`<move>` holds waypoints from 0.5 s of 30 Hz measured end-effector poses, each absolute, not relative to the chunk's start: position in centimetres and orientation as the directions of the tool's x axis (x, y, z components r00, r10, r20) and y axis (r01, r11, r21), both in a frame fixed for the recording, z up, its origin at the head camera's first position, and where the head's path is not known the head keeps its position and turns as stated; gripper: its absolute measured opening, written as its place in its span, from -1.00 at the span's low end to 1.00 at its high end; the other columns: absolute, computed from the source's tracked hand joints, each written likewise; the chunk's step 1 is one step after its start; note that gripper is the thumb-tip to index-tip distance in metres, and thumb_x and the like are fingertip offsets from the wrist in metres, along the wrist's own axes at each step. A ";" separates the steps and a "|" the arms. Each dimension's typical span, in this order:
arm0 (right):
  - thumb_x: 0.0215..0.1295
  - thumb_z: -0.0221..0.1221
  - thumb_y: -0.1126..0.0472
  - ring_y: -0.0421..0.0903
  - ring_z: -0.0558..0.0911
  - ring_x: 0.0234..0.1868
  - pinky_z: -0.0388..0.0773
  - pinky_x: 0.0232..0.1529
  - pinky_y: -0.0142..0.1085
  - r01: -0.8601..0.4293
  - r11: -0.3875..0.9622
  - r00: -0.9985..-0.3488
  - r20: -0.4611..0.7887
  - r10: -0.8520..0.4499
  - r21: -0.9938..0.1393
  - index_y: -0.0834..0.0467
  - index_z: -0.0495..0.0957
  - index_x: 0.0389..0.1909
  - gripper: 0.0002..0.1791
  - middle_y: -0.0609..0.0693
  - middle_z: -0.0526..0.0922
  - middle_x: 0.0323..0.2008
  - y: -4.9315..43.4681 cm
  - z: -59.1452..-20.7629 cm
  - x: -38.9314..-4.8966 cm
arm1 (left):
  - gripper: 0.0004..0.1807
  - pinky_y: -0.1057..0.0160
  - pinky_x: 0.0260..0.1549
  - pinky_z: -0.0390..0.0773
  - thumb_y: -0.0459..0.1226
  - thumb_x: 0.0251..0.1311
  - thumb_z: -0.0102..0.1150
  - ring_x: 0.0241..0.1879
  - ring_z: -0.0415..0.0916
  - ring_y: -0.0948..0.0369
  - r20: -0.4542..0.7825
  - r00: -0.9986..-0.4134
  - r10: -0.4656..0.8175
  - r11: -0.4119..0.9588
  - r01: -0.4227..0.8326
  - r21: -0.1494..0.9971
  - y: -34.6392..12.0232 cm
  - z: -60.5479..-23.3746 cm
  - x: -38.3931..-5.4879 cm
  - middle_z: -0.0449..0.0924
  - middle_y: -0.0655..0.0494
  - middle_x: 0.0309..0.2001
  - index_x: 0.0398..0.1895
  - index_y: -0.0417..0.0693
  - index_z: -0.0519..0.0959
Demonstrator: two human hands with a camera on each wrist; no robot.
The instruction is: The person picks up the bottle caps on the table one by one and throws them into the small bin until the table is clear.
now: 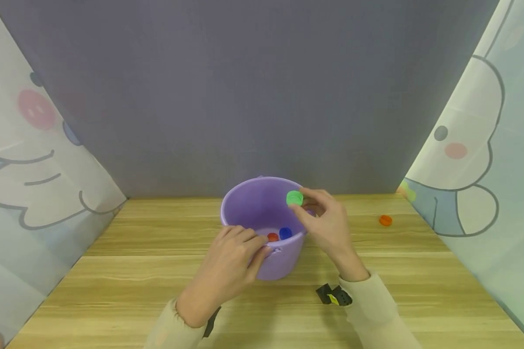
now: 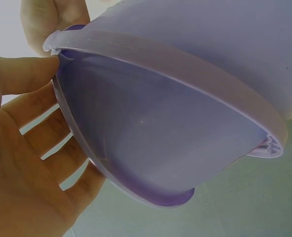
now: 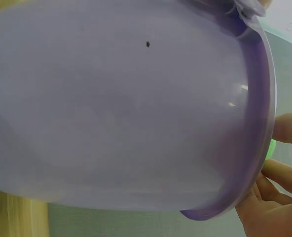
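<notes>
A purple bucket (image 1: 281,261) stands upright on the wooden table. My left hand (image 1: 229,261) grips its near rim, thumb on one side and fingers on the other, as the left wrist view also shows. Over the bucket's right rim, my right hand (image 1: 332,225) pinches a green bottle cap (image 1: 294,198) between thumb and fingertips. Down inside the bucket lie a red cap (image 1: 272,237) and a blue cap (image 1: 285,233). The right wrist view is mostly filled by the bucket's outer wall (image 3: 111,108), with just a sliver of the green cap (image 3: 271,148) behind its rim.
An orange cap (image 1: 385,220) lies on the table (image 1: 419,276) to the right of the bucket. Behind stands a dark grey panel (image 1: 262,97). Cartoon-printed sheets border the table at left and right. Dark straps show at both wrists.
</notes>
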State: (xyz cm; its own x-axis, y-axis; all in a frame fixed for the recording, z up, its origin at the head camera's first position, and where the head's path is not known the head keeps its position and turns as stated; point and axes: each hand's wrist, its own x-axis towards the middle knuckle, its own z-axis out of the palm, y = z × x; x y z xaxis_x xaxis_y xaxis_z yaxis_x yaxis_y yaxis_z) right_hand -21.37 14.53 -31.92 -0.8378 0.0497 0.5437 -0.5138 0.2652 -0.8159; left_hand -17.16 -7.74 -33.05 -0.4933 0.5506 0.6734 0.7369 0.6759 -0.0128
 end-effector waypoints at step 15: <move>0.18 0.42 0.39 -0.10 0.69 -0.17 0.61 -0.02 -0.42 -0.540 0.261 -0.819 0.571 0.054 -0.800 0.36 0.65 0.05 -0.61 0.21 0.65 -0.15 14.8 -31.8 -21.4 | -0.91 0.13 -0.14 0.52 -0.17 0.29 0.32 -0.35 0.51 0.19 0.675 -0.489 0.552 0.677 0.735 -0.021 -7.8 -33.0 -17.2 0.59 0.25 -0.41 -0.32 0.04 0.68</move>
State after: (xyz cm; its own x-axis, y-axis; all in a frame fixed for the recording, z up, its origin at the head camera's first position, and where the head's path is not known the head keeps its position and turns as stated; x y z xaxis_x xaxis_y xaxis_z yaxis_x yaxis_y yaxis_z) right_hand -21.41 14.84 -31.75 -0.8193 0.0535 0.5709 -0.5404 0.2607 -0.8000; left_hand -17.18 -7.75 -33.05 -0.4892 0.5522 0.6751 0.7354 0.6773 -0.0211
